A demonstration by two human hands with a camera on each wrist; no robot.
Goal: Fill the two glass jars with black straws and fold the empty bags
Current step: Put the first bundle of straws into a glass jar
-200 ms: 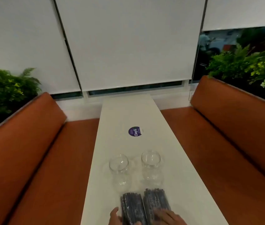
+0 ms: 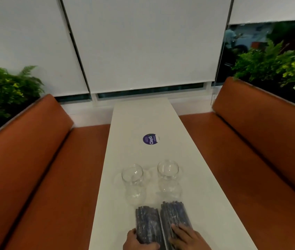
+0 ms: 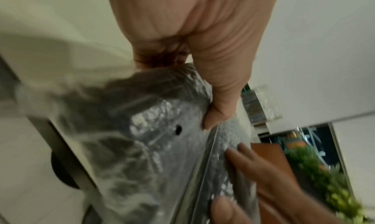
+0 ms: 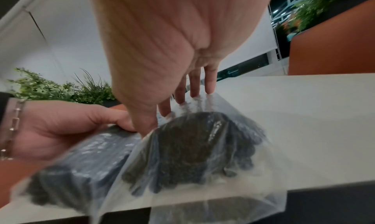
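White roller blinds cover the window at the far end of a booth, with rust-orange padded seats down both sides and green ferns behind the backrests. Between the seats runs a long, narrow white bench bearing a round purple sticker near its middle. Two empty glass jars stand upright side by side, apart from each other, beyond two clear bags of black straws that lie lengthwise, touching, at the near edge. Their sealed ends overhang that edge in the right wrist view. At the left bag's near end, the left hand curls its fingers around the bundle, thumb pressed into the plastic. On the other bag the right hand lies flat, fingers straight and spread over the top.
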